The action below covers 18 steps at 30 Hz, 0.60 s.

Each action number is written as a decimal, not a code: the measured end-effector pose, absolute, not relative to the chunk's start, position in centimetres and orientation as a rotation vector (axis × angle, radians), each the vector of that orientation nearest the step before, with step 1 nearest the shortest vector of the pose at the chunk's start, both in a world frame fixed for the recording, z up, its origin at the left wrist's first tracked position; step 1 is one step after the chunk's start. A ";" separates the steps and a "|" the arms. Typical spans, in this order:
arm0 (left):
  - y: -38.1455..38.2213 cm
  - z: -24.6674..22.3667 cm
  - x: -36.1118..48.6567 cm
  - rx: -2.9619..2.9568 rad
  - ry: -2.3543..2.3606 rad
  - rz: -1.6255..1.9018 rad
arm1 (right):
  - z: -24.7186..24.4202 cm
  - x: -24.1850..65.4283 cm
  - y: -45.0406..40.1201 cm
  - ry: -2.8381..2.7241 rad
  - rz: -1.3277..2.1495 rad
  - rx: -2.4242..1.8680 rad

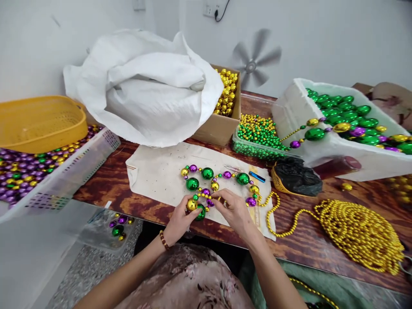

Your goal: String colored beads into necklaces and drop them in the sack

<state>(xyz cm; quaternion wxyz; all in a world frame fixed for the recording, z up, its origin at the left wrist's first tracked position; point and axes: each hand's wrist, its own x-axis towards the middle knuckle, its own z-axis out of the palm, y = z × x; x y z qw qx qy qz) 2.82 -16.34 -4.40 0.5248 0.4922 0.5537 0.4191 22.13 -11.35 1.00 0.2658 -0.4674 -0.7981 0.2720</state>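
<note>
A string of green, purple and gold beads (207, 173) lies in loops on a pale cloth (154, 171) at the table's front edge. My left hand (180, 219), with a beaded bracelet on its wrist, is closed on the string beside a gold ball and a large green bead. Close by, my right hand (233, 212) pinches the same string near a small purple bead; its fingertips partly hide what lies between them. A gold bead chain (273, 214) runs from the string's right end to a big coiled heap (360, 236). A blue lighter-like object (257, 177) and tweezers (232, 168) lie behind.
Behind the cloth stand a white sack (144, 94), a carton of gold balls (222, 124) and a tub of small beads (259, 143). A foam box (289, 103) holds green beads at right. Left are a bead crate (80, 171) and yellow basket (41, 124). A fan (251, 65) stands behind.
</note>
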 end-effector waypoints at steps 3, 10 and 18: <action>-15.9 -3.1 3.0 1.112 1.281 1.084 | 0.5 22.0 -12.5 -2.054 0.910 -1.272; -14.8 -2.4 1.9 1.076 1.246 1.080 | -0.1 21.5 -12.2 -1.817 1.035 -1.240; -14.1 -5.0 -0.2 1.161 1.323 1.077 | -1.1 33.4 -2.3 -1.864 0.361 -2.033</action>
